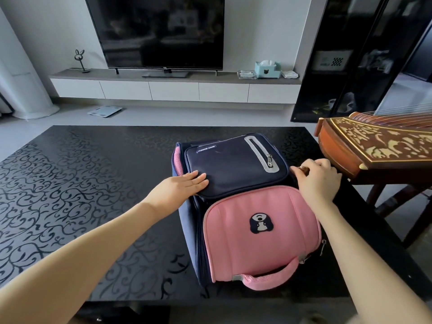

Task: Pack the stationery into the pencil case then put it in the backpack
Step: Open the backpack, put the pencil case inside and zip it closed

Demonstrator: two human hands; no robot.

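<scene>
Boxy fabric backpack point(257, 232), navy and pink, flat on glossy black table point(70, 195), length running away, handle point(273, 278) toward me. My left hand point(184, 189) flat on it; right hand point(320, 180) pinches small tab point(304, 170).

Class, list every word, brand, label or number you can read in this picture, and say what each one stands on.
Label on the navy pocket of the backpack: white lettering, upside down, too blurred to read.
Logo on the lower edge of the TV: too small to read.
Patch on the pink pocket: a picture only, no words.
No numbers can be read.
</scene>
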